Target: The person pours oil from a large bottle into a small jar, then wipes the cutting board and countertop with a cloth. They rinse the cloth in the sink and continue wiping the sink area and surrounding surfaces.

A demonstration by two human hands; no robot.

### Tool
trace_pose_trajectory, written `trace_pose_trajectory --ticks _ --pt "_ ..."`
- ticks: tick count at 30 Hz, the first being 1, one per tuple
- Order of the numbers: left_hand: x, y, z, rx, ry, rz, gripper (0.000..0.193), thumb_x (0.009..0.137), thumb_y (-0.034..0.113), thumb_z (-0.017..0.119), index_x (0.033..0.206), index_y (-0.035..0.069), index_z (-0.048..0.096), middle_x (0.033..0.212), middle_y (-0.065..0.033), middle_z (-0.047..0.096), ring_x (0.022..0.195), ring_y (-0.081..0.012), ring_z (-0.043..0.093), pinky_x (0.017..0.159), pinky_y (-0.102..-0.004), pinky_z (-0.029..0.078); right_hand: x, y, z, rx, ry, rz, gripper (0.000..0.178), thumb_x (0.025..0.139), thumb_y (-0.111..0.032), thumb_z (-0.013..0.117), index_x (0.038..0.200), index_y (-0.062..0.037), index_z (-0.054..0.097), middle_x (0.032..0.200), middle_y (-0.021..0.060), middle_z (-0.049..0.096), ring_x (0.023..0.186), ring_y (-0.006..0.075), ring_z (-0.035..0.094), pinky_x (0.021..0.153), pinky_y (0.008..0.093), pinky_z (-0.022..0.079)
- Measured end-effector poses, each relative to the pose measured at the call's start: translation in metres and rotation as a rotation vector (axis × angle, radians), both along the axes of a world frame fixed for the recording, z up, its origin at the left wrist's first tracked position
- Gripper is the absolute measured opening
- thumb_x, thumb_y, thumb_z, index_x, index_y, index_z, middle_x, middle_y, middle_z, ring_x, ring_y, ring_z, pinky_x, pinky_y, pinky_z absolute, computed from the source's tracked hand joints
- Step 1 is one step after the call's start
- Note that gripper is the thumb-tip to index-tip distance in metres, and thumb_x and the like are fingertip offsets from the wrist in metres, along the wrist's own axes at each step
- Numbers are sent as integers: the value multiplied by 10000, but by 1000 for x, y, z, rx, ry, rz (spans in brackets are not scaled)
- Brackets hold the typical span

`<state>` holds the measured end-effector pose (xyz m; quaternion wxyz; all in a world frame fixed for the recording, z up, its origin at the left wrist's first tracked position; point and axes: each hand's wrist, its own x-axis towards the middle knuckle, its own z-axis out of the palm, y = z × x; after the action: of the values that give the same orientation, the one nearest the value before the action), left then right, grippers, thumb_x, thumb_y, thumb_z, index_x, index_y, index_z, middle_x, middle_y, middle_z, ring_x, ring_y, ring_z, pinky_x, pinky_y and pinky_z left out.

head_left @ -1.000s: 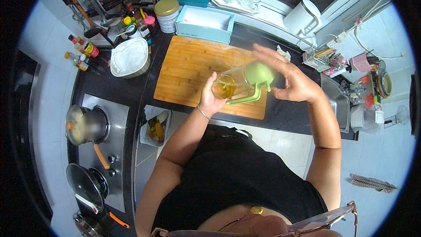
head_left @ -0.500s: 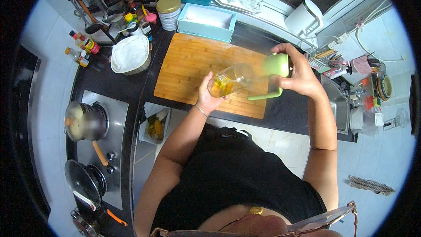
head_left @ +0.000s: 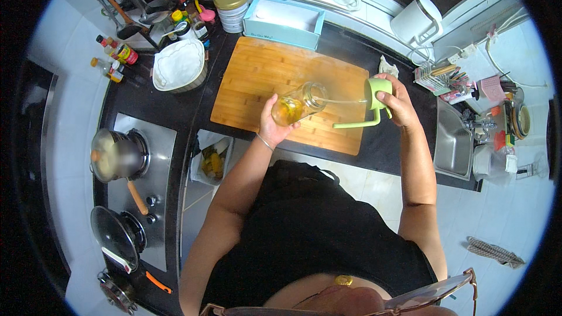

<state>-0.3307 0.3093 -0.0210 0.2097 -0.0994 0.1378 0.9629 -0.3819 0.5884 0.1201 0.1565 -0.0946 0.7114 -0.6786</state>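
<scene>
My left hand (head_left: 274, 129) is wrapped round a clear glass bottle (head_left: 303, 98), tilted with its open mouth toward the right. Yellow-orange pieces (head_left: 289, 107) and some liquid lie in its lower end. In my right hand (head_left: 400, 103) is a light green lid (head_left: 374, 89) with a bent green arm (head_left: 358, 124) sticking out to the left. A thin clear straw (head_left: 345, 102) runs from the lid to the bottle's mouth; whether its tip is inside I cannot tell. Both things are held above a wooden cutting board (head_left: 249, 82).
Behind the board stand a pale blue box (head_left: 284, 34) and a gold-lidded tin (head_left: 232, 6). At left are a white-lined bowl (head_left: 178, 67), a lidded pot (head_left: 114, 155) and a pan (head_left: 114, 231) on the stove. A sink (head_left: 453, 143) lies at right.
My right hand has turned the lid, and its thumb now rests on the lid's side. The straw shows more sharply. The bottle stays in my left hand; the whole view has shifted slightly.
</scene>
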Motion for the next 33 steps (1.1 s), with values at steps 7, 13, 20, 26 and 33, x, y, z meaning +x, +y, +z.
trace_pose_trajectory --ticks 7,13,20,26,33 --pt "-15 4 -24 -4 10 -52 613 831 600 453 1189 103 489 1137 -113 548 1008 -263 531 722 -427 478 6 -12 -9 5 27 -46 325 766 -192 678 1005 -34 525 854 25 573 785 109 552 708 240 454" --pt "-14 8 -41 2 151 -190 859 703 616 609 1318 71 359 1264 -165 466 1136 -344 472 932 -644 342 5 -18 -19 3 -47 -103 307 815 -256 643 979 -21 534 816 37 589 723 103 573 640 235 476" --pt "-8 24 -39 54 168 -272 900 667 513 721 1324 33 337 1294 -174 444 1188 -382 425 970 -650 292 -2 -22 -3 91 -213 -172 408 817 -386 607 988 -18 561 835 36 579 717 104 552 591 237 456" --pt "-9 22 -52 -142 363 -338 903 657 495 742 1304 2 350 1236 -123 497 1159 -247 479 992 -404 383 -7 -35 11 118 -250 -172 468 807 -436 612 989 -7 569 827 46 583 719 108 561 549 219 448" --pt "-13 18 1 -384 582 -559 886 571 173 816 1310 21 352 1209 -62 489 1110 -162 485 962 -314 395 -17 -30 -7 192 -236 -56 466 777 -426 656 944 2 575 736 23 583 599 86 557 487 200 455"
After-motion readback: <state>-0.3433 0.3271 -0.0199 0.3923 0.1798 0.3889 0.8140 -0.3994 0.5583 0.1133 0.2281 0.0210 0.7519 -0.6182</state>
